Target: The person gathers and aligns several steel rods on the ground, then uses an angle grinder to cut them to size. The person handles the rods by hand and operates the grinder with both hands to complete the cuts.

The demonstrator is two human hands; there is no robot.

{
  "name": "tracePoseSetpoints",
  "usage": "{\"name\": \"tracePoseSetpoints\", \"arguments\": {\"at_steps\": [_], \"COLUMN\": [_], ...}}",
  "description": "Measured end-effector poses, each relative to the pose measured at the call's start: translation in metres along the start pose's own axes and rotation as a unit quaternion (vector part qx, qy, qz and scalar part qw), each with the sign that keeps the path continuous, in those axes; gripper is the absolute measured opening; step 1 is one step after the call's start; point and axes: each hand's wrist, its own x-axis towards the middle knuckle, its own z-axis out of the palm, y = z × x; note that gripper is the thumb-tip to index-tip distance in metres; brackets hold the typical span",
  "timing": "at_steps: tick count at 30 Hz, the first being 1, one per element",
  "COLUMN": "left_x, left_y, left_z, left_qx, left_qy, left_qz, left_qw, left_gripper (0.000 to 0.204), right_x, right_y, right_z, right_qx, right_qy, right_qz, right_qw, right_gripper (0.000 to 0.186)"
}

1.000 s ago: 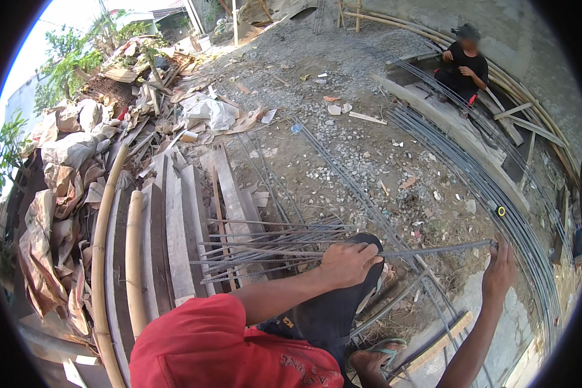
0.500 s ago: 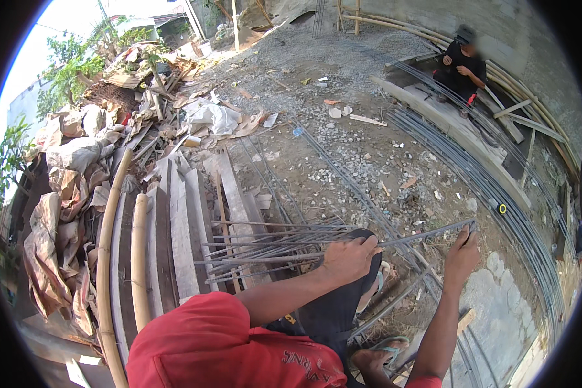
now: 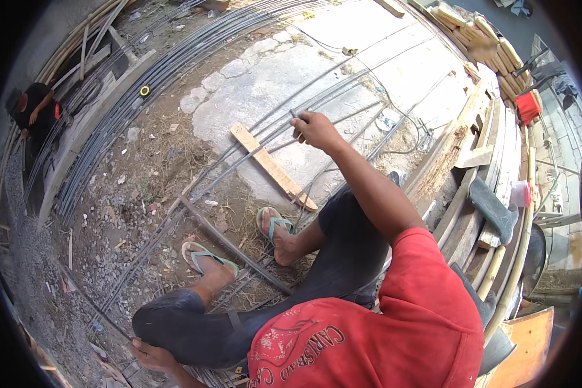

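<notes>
My left hand (image 3: 150, 354) at the lower left, beside my bent knee, is closed on a thin steel rod (image 3: 97, 305) that slants up to the left. My right hand (image 3: 313, 129) reaches out at upper middle, fingers curled round a small dark piece that I cannot make out, over long steel rods (image 3: 275, 114) lying on the ground and concrete. Below it a short wooden board (image 3: 268, 161) lies across the concrete slab (image 3: 233, 103). A steel bar (image 3: 236, 249) lies between my sandalled feet.
A co-worker in black (image 3: 35, 113) is at the far left behind bundled rods (image 3: 116, 136). A yellow ring (image 3: 145, 90) lies on them. At the right are stacked planks and bamboo (image 3: 511, 271), rubber boots (image 3: 491, 207), a red object (image 3: 528, 107) and an orange panel (image 3: 520, 349).
My view has swung right, bringing the slab and stacked planks into view. My right hand has moved away from the left, off the rod both held; the left still holds a rod.
</notes>
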Motion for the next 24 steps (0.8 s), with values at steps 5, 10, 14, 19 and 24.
{"name": "tracePoseSetpoints", "arguments": {"at_steps": [5, 10, 14, 19, 24], "left_x": [0.006, 0.033, 0.091, 0.104, 0.044], "left_y": [0.023, 0.026, 0.019, -0.056, -0.173], "left_z": [0.012, -0.001, -0.045, -0.123, -0.131], "left_qx": [-0.014, -0.062, -0.146, -0.39, -0.41], "left_qy": [0.081, 0.034, 0.178, 0.318, 0.278], "left_qz": [0.001, -0.013, 0.014, -0.074, -0.252], "left_qw": [0.997, 0.997, 0.973, 0.861, 0.831], "left_gripper": [0.061, 0.046, 0.029, 0.021, 0.026], "right_x": [-0.004, -0.014, -0.04, -0.015, 0.016], "right_y": [0.145, 0.227, 0.272, 0.213, 0.144], "right_z": [-0.169, -0.329, -0.298, -0.194, -0.134], "right_qx": [0.094, 0.031, 0.089, 0.031, -0.068], "right_qy": [0.28, 0.371, 0.338, 0.116, 0.044], "right_qz": [0.168, 0.143, 0.193, 0.188, 0.127], "right_qw": [0.941, 0.917, 0.917, 0.975, 0.989], "right_gripper": [0.036, 0.059, 0.076, 0.071, 0.067]}}
